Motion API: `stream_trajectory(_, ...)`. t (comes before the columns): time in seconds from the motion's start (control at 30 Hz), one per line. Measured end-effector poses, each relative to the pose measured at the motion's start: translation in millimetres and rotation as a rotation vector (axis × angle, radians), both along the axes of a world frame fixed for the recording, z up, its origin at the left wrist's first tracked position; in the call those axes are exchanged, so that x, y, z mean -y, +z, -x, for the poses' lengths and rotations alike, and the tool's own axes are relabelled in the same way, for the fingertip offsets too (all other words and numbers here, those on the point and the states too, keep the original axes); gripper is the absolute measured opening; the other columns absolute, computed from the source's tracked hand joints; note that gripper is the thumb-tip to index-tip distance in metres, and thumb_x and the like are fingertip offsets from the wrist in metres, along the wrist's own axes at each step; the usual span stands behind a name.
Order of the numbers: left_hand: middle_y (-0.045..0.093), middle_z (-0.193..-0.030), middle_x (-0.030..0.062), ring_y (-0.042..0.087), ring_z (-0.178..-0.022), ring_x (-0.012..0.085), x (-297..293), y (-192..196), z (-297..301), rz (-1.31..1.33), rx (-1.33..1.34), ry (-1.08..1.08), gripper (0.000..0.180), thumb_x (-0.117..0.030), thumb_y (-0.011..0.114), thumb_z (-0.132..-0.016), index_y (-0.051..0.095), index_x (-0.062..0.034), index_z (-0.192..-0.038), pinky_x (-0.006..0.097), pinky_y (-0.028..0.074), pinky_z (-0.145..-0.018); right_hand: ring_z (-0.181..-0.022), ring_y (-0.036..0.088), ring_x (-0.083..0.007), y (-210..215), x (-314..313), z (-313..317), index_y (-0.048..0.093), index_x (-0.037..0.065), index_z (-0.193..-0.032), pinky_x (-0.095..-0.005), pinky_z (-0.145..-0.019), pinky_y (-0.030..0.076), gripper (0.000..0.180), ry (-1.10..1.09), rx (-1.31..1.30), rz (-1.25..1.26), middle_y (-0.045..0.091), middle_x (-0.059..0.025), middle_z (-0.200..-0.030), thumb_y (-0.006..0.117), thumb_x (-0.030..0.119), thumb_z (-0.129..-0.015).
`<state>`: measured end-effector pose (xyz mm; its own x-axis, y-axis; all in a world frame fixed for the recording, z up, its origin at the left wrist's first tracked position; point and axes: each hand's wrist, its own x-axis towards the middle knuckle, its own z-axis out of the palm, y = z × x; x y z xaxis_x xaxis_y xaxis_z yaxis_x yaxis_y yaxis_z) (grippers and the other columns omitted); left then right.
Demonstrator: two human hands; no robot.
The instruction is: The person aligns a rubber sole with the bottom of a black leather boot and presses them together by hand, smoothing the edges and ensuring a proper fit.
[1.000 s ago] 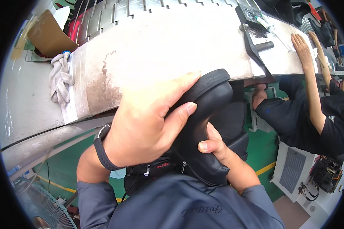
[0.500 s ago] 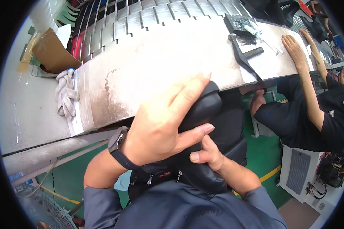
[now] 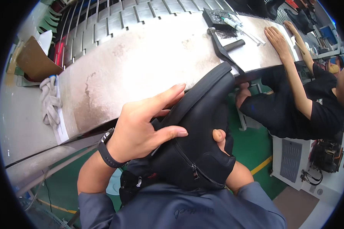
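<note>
A black boot (image 3: 202, 110) with a zipper (image 3: 187, 162) along its shaft lies across my lap, tilted. Its toe points up and to the right, beside the bench's front edge, and the dark edge of its sole faces the bench. My left hand (image 3: 141, 126) is closed around the sole side, thumb laid on the upper and fingers partly hidden behind the sole. Against the far side of the boot, my right hand (image 3: 219, 139) grips the shaft. Only its thumb shows; its other fingers are hidden by the boot.
On the bench (image 3: 141, 68) lie a hammer-like tool (image 3: 221, 51), a syringe (image 3: 242, 29) beside a dark box (image 3: 218, 19), and grey gloves (image 3: 50, 101). Brown cardboard (image 3: 36, 57) stands at left. Slatted metal (image 3: 130, 19) lies behind. A co-worker's arm (image 3: 294, 76) reaches in at right.
The boot has been turned so its sole edge and side zipper now show, with the toe higher and further right. My left hand has shifted left and my view has moved slightly right.
</note>
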<state>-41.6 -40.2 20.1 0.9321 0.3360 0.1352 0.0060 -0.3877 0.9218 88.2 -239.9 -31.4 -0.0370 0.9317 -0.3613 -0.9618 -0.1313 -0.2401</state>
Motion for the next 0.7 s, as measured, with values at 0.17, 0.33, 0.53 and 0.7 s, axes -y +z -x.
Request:
stream_trajectory(0.17,0.078,-0.128,0.0206,0.079,-0.112,0.0247,-1.8,0.2,-7.9,0.015,-0.03,-0.034,0.06,0.001,0.085,-0.088,0.066,0.0028,-0.145,0.037,0.065,-0.097,-0.139,0.063,-0.0342,3.0,4.7,8.6,0.037,-0.002,-0.165,-0.0451,-0.121,0.052,0.116,0.005,0.088,0.037,0.058,-0.025,-0.154,0.073,0.068,-0.08)
stream_trajectory(0.33,0.079,-0.124,0.0207,0.079,-0.111,0.0239,-8.9,-4.8,-5.2,0.066,-0.081,-0.083,0.058,0.002,0.083,-0.09,0.066,0.0036,-0.145,0.036,0.064,-0.097,-0.134,0.065,-0.0337,-12.2,1.9,11.1,0.043,-0.004,-0.16,-0.0447,-0.118,0.052,0.111,0.006,-0.06,-0.011,0.06,-0.0227,-0.15,0.079,0.057,-0.075)
stream_trajectory(0.53,0.078,-0.111,0.0242,0.079,-0.092,0.0386,0.4,-15.9,-3.3,-0.137,0.014,0.003,0.054,-0.009,0.084,-0.089,0.069,0.0027,-0.139,0.04,0.064,-0.082,-0.136,0.064,-0.0358,-8.3,6.0,11.0,0.043,-0.004,-0.16,-0.0464,-0.119,0.051,0.111,-0.055,0.013,0.141,0.06,-0.0243,-0.151,0.08,0.055,-0.073)
stream_trajectory(0.7,0.077,-0.126,0.0231,0.08,-0.108,0.0336,6.3,-6.2,0.5,-0.23,-0.1,-0.018,0.059,-0.003,0.083,-0.089,0.065,0.0028,-0.145,0.037,0.064,-0.09,-0.141,0.061,-0.0329,-9.4,8.2,13.7,0.044,0.002,-0.163,-0.0443,-0.123,0.048,0.103,-0.054,0.049,0.081,0.059,-0.0198,-0.156,0.074,0.057,-0.081)
